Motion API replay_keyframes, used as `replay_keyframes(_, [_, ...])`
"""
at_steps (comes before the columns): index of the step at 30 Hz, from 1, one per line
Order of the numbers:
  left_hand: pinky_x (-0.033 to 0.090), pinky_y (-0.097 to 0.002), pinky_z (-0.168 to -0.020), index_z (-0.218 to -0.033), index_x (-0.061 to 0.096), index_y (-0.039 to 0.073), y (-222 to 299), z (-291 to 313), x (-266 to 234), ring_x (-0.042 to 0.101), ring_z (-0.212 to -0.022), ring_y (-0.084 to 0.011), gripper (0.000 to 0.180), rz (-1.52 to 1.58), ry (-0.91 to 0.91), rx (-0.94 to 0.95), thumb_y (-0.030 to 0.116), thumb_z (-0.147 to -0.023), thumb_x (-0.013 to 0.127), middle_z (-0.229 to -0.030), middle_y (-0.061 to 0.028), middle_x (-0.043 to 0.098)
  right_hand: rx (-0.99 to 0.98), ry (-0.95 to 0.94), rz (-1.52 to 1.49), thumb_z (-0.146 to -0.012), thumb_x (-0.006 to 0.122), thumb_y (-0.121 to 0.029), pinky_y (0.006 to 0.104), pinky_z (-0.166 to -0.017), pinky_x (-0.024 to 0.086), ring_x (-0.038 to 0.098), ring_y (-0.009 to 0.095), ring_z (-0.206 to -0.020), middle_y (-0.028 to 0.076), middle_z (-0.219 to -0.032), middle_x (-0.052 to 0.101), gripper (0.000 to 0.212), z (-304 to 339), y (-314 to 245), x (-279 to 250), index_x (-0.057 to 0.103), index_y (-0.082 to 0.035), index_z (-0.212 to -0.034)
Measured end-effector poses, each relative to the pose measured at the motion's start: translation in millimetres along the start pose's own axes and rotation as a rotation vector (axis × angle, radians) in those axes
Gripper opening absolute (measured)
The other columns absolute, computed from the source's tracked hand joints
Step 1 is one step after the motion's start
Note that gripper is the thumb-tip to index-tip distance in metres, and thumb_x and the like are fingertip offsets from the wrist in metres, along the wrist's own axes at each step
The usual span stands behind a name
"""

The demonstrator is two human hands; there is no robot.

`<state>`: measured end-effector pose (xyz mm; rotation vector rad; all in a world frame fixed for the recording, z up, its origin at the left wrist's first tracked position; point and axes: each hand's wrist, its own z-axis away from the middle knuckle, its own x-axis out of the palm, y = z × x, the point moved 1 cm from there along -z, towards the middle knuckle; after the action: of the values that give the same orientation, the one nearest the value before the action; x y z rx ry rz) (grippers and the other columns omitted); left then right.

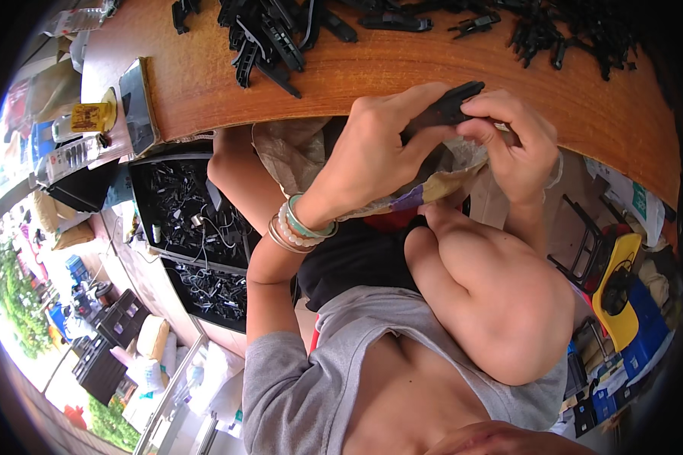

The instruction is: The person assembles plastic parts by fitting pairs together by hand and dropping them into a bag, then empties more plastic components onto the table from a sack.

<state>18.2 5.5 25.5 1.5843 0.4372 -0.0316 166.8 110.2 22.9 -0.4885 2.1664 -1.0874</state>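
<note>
My left hand [379,140], with several bracelets [297,229] on its wrist, grips a long black plastic part [449,106] between thumb and fingers. The part is tilted, its far end pointing up and to the right, just above the near edge of the wooden table [326,83]. My right hand [517,144] is closed in a pinch at the part's right side, thumb and forefinger against it. Whatever else its fingertips hold is hidden. Below both hands a beige woven sack [284,155] lies across my lap.
Heaps of black plastic parts [269,38] lie along the table's far side, with another pile [577,34] at right. A dark flat tablet-like object [138,102] and a yellow-labelled jar [91,117] are at left. Black crates [197,205] of parts stand below; a yellow-backed chair [615,284] is at right.
</note>
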Motion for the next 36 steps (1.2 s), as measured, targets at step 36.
replay_keyframes(36, [0.051, -0.0372, -0.07, -0.096, 0.062, -0.002, -44, -40, -23, 0.062, -0.083, -0.0318, 0.019, -0.417, 0.283, 0.401, 0.005, -0.079, 0.067, -0.093, -0.0137, 0.061, 0.167, -0.296, -0.012, -0.078, 0.071, -0.007, 0.0295, -0.064, 0.048, 0.059, 0.019, -0.071, 0.008, -0.084, 0.061, 0.02, -17, 26, 3, 0.064, -0.002, -0.096])
